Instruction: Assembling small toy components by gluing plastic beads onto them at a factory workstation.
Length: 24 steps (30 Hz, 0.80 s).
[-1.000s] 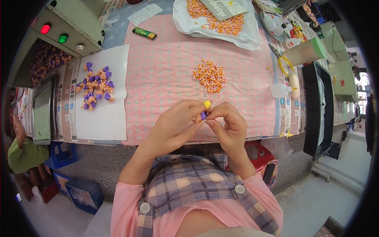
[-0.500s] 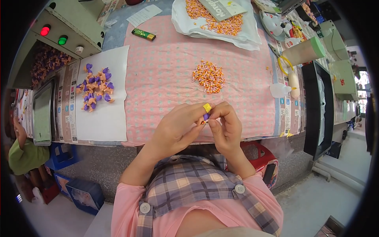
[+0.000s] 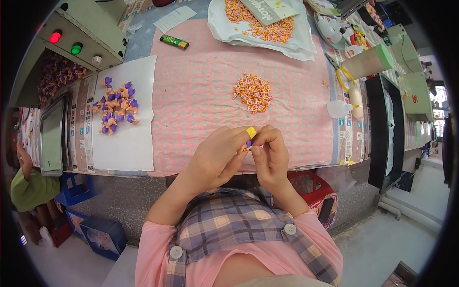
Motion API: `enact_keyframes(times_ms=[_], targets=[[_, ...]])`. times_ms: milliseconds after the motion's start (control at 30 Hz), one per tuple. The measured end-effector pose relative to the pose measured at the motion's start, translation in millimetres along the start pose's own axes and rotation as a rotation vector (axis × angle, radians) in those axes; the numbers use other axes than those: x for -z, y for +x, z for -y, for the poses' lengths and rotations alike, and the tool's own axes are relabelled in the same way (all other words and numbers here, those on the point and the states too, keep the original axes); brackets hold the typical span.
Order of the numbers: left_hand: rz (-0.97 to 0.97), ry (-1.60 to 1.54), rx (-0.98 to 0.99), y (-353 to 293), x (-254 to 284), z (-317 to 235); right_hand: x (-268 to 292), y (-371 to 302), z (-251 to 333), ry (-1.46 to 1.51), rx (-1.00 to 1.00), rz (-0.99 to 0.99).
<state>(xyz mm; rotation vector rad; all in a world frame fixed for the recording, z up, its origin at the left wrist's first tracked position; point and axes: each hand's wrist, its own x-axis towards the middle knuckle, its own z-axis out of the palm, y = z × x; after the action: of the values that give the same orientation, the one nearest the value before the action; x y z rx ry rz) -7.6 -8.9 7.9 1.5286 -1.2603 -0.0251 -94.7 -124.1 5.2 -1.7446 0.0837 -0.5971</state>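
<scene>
Close together over the near edge of the pink cloth, both my hands work on one small piece. My left hand [image 3: 214,154], with yellow tape round a finger, is closed on a small purple doll figure [image 3: 248,143], mostly hidden by the fingers. My right hand [image 3: 272,158] pinches thumb to forefinger right against it; a tiny white and orange bit [image 3: 246,149] shows between the two hands. Beyond them lies a heap of small orange, white and pink pieces [image 3: 253,93]. On a white sheet [image 3: 123,148] to the left are several purple and flesh-coloured doll figures [image 3: 117,103].
At the far side, white wrapping [image 3: 220,33] holds more small pieces under a notebook [image 3: 270,9]. A green lighter [image 3: 174,41] lies far left of centre. Rightward are a squeeze bottle [image 3: 338,109], yellow-handled pliers [image 3: 343,79] and a black tray [image 3: 382,167]. A machine [image 3: 86,28] stands left.
My right hand has shifted very slightly left, and my left hand has turned a little. The figure stays between them, and everything else looks the same.
</scene>
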Motion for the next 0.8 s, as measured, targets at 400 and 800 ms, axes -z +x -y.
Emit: enact_keyframes(times_ms=[400,800], targets=[[-0.004,0.076,-0.028,0.6,-1.5,-0.8,-1.7,-3.1,-5.5,0.048,-0.051,0.005],[0.030,0.034,0.033,1.8,3.4,-4.0,-2.7,-4.2,-5.5,0.082,-0.074,-0.007]])
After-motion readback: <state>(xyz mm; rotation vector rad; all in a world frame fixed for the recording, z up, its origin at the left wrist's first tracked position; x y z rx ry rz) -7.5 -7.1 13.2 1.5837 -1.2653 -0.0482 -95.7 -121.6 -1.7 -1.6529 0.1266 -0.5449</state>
